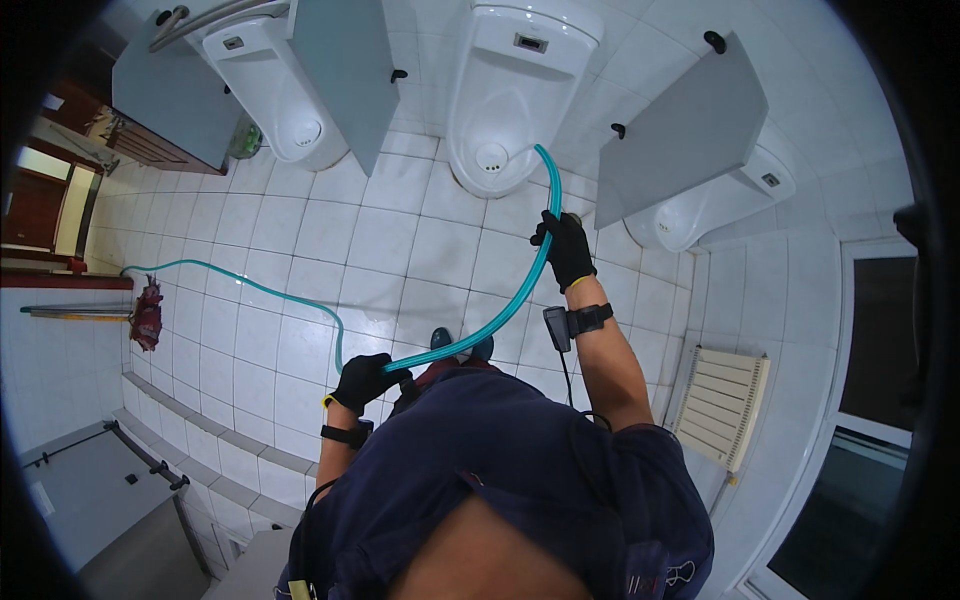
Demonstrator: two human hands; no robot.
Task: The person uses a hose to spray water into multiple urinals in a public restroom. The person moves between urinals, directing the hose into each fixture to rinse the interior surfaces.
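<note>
A green plastic hose (pixel 517 304) runs in a curve between my two black-gloved hands. Near its end, my right hand (pixel 567 251) is closed around it. My left hand (pixel 367 381) grips the hose lower down, beside my waist. The hose's open end points at the bowl of a white ceramic urinal (pixel 517 105), and a thin stream of water seems to leave it towards the drain cover (pixel 493 157). From my left hand the rest of the hose trails across the tiled floor to the doorway at the far left.
Grey partitions (pixel 679 127) separate this urinal from one on each side. A mop with a dark red head (pixel 146 315) lies at the left. A tiled step (pixel 217 431) and a stall door (pixel 97 487) are at the lower left. A radiator (pixel 721 405) is on the right wall.
</note>
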